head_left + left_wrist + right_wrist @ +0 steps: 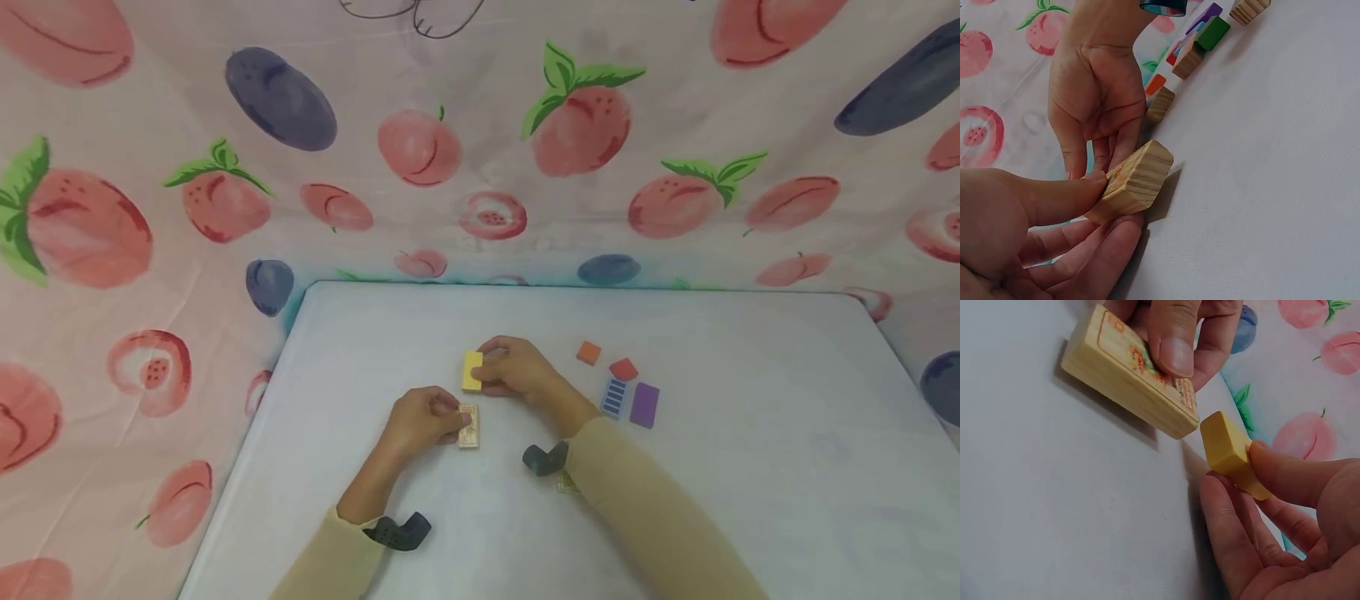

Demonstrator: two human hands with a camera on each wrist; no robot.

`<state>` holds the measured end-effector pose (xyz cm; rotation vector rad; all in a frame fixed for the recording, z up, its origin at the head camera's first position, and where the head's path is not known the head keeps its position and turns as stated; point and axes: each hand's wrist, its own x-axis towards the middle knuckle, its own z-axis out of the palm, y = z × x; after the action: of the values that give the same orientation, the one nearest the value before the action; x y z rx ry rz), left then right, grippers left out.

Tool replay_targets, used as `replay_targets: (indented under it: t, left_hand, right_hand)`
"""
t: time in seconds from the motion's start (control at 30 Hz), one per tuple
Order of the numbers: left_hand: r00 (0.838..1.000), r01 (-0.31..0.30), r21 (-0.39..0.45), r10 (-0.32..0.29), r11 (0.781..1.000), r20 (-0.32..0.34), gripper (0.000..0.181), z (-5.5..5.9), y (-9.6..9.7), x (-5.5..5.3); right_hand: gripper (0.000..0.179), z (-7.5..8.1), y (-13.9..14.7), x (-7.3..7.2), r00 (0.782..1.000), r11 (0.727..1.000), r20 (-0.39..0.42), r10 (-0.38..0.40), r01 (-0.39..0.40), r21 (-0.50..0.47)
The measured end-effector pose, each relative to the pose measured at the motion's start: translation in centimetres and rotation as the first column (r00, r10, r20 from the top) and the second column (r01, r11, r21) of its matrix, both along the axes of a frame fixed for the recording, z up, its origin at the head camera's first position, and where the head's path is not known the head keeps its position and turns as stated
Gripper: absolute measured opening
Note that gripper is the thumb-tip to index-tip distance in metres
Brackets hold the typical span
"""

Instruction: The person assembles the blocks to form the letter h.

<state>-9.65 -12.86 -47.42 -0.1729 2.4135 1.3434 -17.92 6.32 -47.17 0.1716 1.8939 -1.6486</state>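
Observation:
My left hand pinches a small wooden block between thumb and fingers. Printed with a coloured picture, the block's face shows in the right wrist view, and its bare grained end in the left wrist view. Just beyond it, my right hand holds a plain yellow block by its right side. A narrow gap separates the two blocks in the head view. The left wrist view does not show the yellow block.
Right of my right hand lie an orange block, a red block, a blue striped block and a purple block. Another block is partly covered by the right sleeve. A fruit-patterned cloth hangs behind the white table.

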Motion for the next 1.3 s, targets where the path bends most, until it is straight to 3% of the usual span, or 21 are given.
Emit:
replay_targets:
  t: [0.53, 0.77, 1.0, 1.3]
  left_hand:
    - [0.998, -0.025, -0.050, 0.021, 0.998, -0.066, 0.024, -0.34, 0.16, -0.19]
    - [0.997, -0.026, -0.043, 0.023, 0.999, -0.068, 0.024, -0.33, 0.11, -0.12]
    - [0.998, -0.020, -0.032, 0.018, 0.999, -0.059, 0.025, -0.30, 0.02, -0.12]
    - [0.998, -0.035, -0.020, 0.034, 0.999, -0.050, 0.024, -0.49, 0.03, -0.31]
  right_hand:
    - [0.043, -0.01, 0.11, -0.15, 0.999, 0.984, -0.027, 0.017, -0.012, 0.176]
    - [0.041, 0.32, -0.01, 0.02, 0.997, 0.966, -0.054, 0.046, -0.030, 0.256]
    - [0.037, -0.06, -0.01, -0.37, 1.000, 0.953, -0.011, 0.018, -0.013, 0.304]
    - [0.039, 0.41, -0.15, -0.11, 0.999, 0.935, -0.009, 0.049, -0.042, 0.353]
